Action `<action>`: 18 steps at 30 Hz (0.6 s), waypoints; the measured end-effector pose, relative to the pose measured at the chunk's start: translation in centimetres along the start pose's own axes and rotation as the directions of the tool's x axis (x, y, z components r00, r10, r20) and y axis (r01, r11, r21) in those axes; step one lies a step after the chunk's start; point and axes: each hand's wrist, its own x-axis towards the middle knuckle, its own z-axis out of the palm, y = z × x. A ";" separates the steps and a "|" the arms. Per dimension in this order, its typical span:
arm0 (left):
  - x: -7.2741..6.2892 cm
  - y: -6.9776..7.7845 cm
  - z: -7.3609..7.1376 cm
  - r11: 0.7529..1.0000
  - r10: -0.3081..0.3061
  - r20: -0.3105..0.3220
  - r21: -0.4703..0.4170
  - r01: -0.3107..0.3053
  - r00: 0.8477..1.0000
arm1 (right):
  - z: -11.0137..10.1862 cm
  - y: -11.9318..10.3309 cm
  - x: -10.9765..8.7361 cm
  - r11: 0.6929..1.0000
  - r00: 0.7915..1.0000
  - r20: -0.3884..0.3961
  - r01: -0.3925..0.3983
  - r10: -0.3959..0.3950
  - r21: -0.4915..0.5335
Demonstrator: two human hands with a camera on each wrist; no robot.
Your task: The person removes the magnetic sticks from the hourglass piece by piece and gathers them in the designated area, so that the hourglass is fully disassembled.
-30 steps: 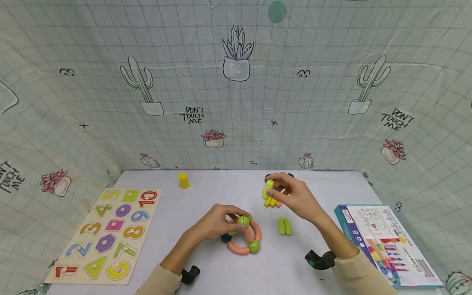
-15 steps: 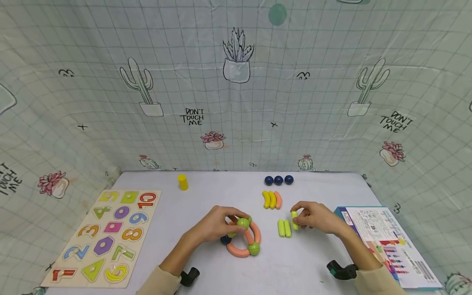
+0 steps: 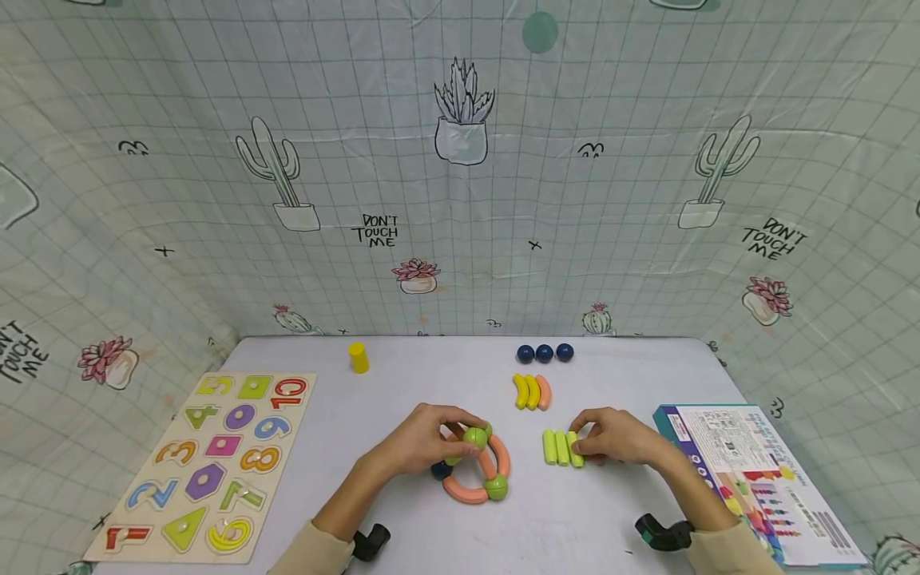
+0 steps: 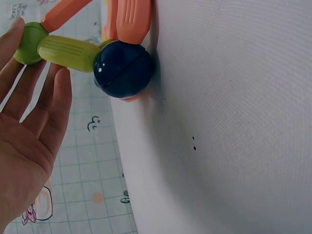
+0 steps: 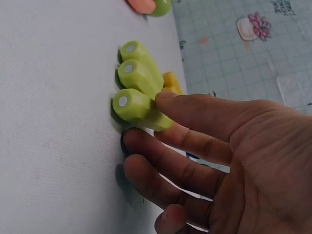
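Note:
My left hand (image 3: 420,438) pinches a green ball (image 3: 475,437) at the top of a structure of coral curved rods (image 3: 465,490), green balls and a dark blue ball (image 4: 124,69). A green rod (image 4: 68,52) joins the held ball to the blue one in the left wrist view. To the right, my right hand (image 3: 616,435) pinches a light green rod (image 5: 139,108) between thumb and fingers, low on the table. It lies side by side with two matching green rods (image 3: 556,447), whose ends show pale round magnets in the right wrist view.
Behind the green rods lie two yellow curved rods and a coral one (image 3: 544,392), then three dark blue balls (image 3: 545,353). A yellow cylinder (image 3: 358,358) stands at the back left. A number puzzle board (image 3: 208,463) lies left, a printed box (image 3: 755,479) right.
My right hand has carried the green rod from above the yellow pieces down to the right, then set it against the other two green rods. The left hand keeps its hold.

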 end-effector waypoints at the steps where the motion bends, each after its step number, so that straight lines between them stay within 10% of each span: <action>1: 0.0 0.0 0.0 1.000 0.001 0.000 -0.001 -0.001 1.000 | 0.0 0.0 0.1 1.000 1.000 0.000 0.000 0.000 -0.002; 18: 0.0 0.0 0.0 1.000 0.000 -0.001 0.003 0.000 1.000 | 0.6 -0.1 0.6 1.000 0.999 -0.041 -0.016 0.016 0.000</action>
